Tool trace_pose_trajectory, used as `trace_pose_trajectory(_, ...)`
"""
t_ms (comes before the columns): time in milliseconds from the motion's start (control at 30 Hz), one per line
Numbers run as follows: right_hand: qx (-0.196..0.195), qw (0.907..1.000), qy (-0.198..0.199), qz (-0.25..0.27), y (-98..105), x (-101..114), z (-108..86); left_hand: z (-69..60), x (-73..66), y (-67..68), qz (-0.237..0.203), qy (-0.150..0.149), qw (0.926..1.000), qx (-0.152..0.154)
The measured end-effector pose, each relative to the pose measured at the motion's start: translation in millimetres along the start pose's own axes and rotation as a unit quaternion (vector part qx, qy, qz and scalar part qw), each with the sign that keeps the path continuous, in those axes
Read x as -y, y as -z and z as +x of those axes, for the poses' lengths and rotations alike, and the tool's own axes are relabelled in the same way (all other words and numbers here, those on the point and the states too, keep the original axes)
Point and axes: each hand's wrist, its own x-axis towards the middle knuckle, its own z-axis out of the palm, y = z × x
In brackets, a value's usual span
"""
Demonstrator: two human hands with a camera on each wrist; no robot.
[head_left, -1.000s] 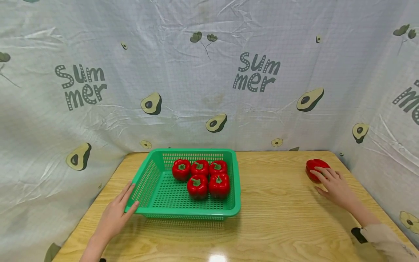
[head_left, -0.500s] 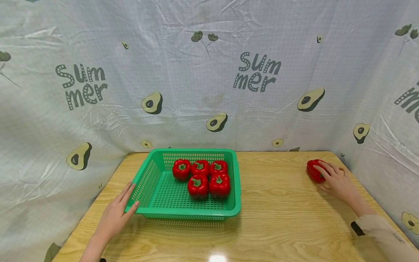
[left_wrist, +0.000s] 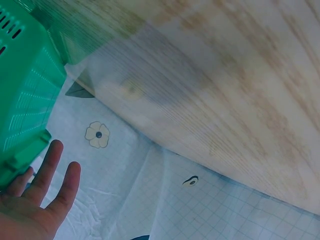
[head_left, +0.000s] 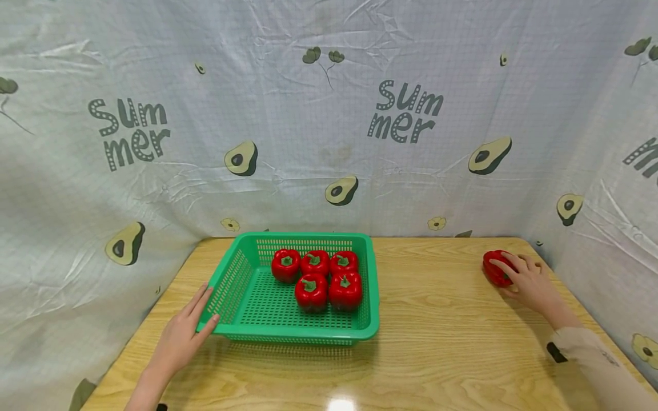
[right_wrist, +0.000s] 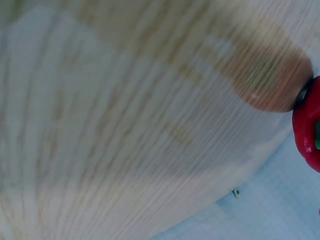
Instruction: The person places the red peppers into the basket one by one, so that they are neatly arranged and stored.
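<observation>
My right hand grips a red bell pepper at the far right of the table, its fingers curled over the top and right side. In the right wrist view that bell pepper sits at the right edge, partly cut off, and the hand is barely visible. A green plastic basket holds several red bell peppers with green stems, grouped toward its right side. My left hand rests against the basket's left rim with fingers extended. The left wrist view shows this hand with straight fingers beside the basket wall.
The wooden table reaches to a pale cloth backdrop printed with avocados and lettering, which hangs behind and on both sides. Bare tabletop lies between the basket and the right hand.
The right hand has moved slightly forward and its fingers have closed around the lone bell pepper, which has barely shifted. The left hand and the basket stay in place.
</observation>
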Motion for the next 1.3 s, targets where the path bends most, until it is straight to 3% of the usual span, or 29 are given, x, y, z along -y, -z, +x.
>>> trace_pose_trajectory(367,0.051,0.9986,-0.016,0.008,-1.0,2.4,5.9,0.2,-1.1,2.0,0.001,-0.003,1.0,-0.002)
trace_pose_trajectory(700,0.06,0.9978,-0.025,-0.011,-3.0,4.2,8.4,-0.7,-0.6,1.4,0.0,-0.001,1.0,0.004)
trace_pose_trajectory(1067,0.083,0.9959,-0.032,0.016,-1.1,3.6,8.4,-0.4,-0.6,1.6,-0.005,-0.008,0.9999,-0.007)
trace_pose_trajectory(1300,0.103,0.9934,-0.043,0.027,7.3,7.7,9.1,-0.2,-1.1,2.3,-0.008,-0.001,1.0,0.002)
